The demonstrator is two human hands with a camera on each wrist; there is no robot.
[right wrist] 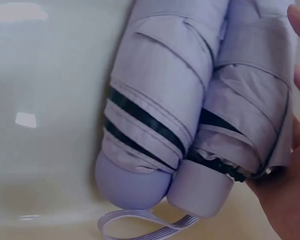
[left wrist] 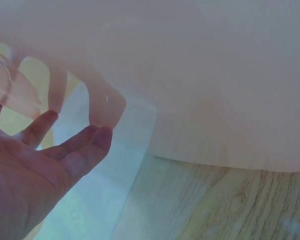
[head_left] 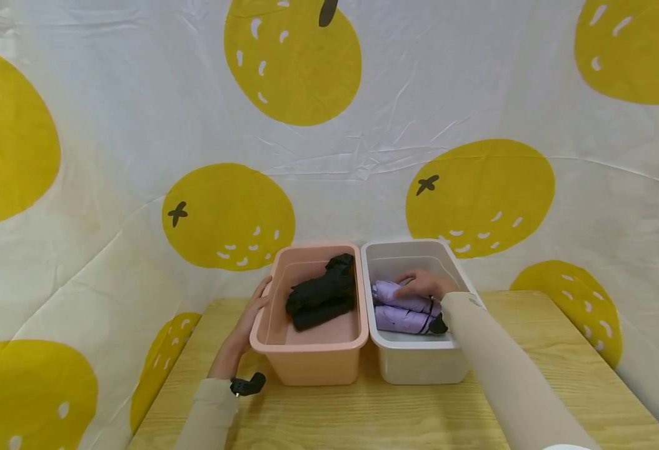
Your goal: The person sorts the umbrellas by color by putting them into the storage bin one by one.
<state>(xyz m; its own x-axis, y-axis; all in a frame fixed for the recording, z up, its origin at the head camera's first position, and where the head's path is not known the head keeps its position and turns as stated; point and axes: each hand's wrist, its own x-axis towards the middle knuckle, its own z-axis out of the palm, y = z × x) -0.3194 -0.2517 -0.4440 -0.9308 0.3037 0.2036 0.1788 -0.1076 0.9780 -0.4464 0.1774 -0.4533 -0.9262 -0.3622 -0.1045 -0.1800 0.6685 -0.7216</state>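
Two folded lilac umbrellas lie side by side in the white bin (head_left: 419,362): a far one (head_left: 411,300) and a near one (head_left: 402,320). My right hand (head_left: 424,285) reaches in over the far umbrella, its fingers touching it. In the right wrist view, the hand (right wrist: 285,185) lies along one umbrella's side (right wrist: 240,115); both handles and a wrist strap (right wrist: 140,220) show. With spread fingers, my left hand (head_left: 246,320) touches the outer left wall of the pink bin (head_left: 315,365). In the left wrist view, fingertips (left wrist: 102,135) meet its glossy wall.
Inside the pink bin lie two black rolled bundles (head_left: 324,290) that look like folded umbrellas. Both bins stand side by side on a wooden table (head_left: 329,419), close to a white cloth with yellow fruit prints (head_left: 335,206). A dark band (head_left: 247,383) circles my left wrist.
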